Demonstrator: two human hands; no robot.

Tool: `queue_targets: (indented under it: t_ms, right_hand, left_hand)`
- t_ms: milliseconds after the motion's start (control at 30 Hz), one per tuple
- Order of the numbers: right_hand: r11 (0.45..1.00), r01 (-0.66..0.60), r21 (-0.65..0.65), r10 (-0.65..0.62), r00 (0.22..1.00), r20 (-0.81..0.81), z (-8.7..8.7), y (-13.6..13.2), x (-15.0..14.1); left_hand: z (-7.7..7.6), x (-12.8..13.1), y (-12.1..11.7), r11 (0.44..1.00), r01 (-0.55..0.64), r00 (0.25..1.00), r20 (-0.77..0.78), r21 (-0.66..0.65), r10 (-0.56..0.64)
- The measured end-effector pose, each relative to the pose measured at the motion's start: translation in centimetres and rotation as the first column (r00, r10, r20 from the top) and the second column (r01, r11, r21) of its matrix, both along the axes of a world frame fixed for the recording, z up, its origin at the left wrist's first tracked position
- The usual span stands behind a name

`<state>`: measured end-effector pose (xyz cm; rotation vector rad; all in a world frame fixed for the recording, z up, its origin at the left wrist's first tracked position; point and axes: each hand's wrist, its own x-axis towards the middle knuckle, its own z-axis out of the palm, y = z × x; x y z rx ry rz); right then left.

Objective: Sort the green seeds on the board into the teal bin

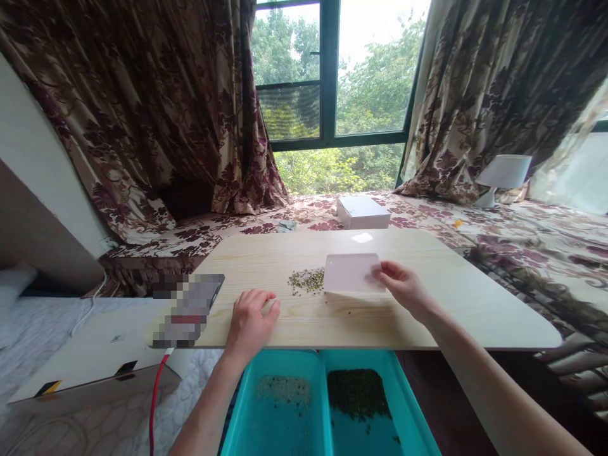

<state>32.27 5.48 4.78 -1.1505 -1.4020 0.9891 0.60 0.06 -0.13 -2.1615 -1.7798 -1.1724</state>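
My right hand (399, 282) grips the right edge of a thin, whitish, see-through plastic scraper (351, 273), thumb and fingers pinching it. Its lower edge is close to the light wooden tabletop (304, 326). Just left of the scraper lies a loose pile of small greenish beans (304, 280), with a few stray ones nearer me. My left hand (251, 320) rests on the tabletop left of the beans, fingers loosely bent and thumb apart, with nothing visible in it. Below the front edge, a turquoise two-part tub (323, 405) holds dark green beans (358, 392) in its right compartment and pale grains (285, 389) in its left.
A phone (190, 310), partly blurred out, lies at the table's left end with a red cable (154, 392). A white box (363, 212) and a lamp (506, 171) stand on the window ledge. Another box (95, 354) lies at left.
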Motion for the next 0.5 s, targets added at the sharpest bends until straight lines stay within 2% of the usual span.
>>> queue_targets:
  t_ms: [267, 500]
  right_hand:
    - [0.997, -0.068, -0.023, 0.067, 0.998, -0.006, 0.84, 0.12, -0.02]
    - [0.992, -0.121, -0.043, 0.12, 0.993, -0.015, 0.56, 0.36, -0.46]
  left_hand:
    - [-0.19, -0.09, 0.09, 1.0, 0.004, 1.0, 0.003, 0.002, -0.004]
    - [-0.24, -0.17, 0.13, 1.0, 0.006, 1.0, 0.003, -0.001, -0.006]
